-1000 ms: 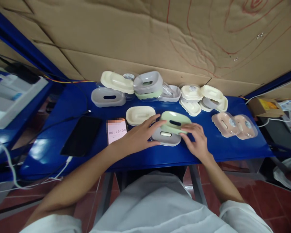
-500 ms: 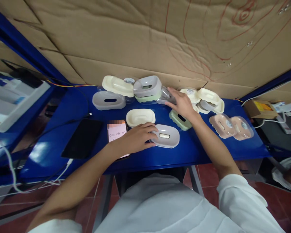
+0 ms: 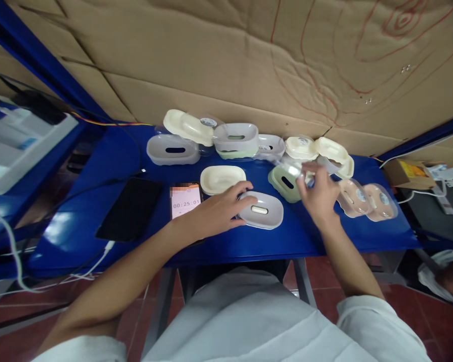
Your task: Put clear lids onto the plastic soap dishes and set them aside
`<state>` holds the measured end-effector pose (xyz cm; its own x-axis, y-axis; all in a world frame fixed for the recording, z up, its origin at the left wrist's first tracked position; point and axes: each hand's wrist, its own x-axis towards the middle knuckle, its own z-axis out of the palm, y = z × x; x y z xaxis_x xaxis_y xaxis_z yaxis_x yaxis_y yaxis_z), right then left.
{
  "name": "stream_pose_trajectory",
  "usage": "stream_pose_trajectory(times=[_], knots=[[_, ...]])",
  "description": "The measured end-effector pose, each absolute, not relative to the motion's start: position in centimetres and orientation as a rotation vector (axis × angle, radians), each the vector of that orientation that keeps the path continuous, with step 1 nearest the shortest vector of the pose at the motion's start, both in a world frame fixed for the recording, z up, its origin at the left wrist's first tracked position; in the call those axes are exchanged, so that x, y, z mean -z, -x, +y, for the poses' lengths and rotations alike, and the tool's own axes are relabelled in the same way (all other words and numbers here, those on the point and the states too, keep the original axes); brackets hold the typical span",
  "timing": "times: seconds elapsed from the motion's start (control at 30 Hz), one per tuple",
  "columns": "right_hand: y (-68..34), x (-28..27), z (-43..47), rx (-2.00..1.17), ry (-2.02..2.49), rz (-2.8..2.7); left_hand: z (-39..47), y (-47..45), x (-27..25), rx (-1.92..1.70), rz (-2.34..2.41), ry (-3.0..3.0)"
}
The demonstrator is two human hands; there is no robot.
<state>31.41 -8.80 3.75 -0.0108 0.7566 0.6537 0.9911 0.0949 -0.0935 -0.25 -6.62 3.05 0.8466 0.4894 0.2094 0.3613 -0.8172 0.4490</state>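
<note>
clear lid [image 3: 292, 167], blurred, pinched in right hand [image 3: 320, 195] | left hand [image 3: 224, 210] spread at oval grey dish [image 3: 269, 217]

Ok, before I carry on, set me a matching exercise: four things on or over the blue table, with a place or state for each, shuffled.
Things
1. Clear lid
2. Green dish
3. Phone
4. Two pink dishes

Places and states
A. Farthest right of the dishes
B. Lit up, showing digits
C. Held in the right grip
D. Resting just left of that grip

Pairs: 1-C, 2-D, 3-B, 4-A
</note>
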Motion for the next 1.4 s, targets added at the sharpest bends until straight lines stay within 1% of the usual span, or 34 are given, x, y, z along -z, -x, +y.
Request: stream_pose_trajectory(times=[0.13,0.3,0.43,0.5,0.63,0.83,1.03,1.2,1.4], knots=[[-31.2,-1.2,-14.5,0.295,1.411,-2.195,-6.8,0.4,-3.5,-0.583,0.653,-2.669],[-29.5,-1.5,-16.1,0.052,1.213,-2.446,-6.4,0.4,-2.9,-0.466,0.603,-2.601],[-28.7,-1.0,-16.4,-0.061,1.123,-2.447,-6.1,0.4,-2.8,-0.398,0.569,-2.580],[-28.6,-0.2,-16.8,-0.049,1.093,-2.464,-6.2,0.4,-2.9,-0.395,0.552,-2.581],[-28.5,1.2,-17.3,0.081,1.025,-2.501,-6.7,0.3,-3.2,-0.368,0.534,-2.613],[-28.7,0.1,-16.9,-0.106,1.088,-2.481,-7.0,0.3,-3.5,-0.329,0.559,-2.540],[-28.2,-0.8,-16.3,-0.034,1.096,-2.563,-7.6,0.8,-3.6,-0.317,0.678,-2.438],[-27.7,-0.5,-16.4,-0.028,1.110,-2.570,-10.6,0.7,-2.2,-0.423,0.818,-2.357],[-28.1,1.0,-16.9,0.055,1.033,-2.553,-15.6,-1.7,1.6,-0.747,1.121,-2.162]])
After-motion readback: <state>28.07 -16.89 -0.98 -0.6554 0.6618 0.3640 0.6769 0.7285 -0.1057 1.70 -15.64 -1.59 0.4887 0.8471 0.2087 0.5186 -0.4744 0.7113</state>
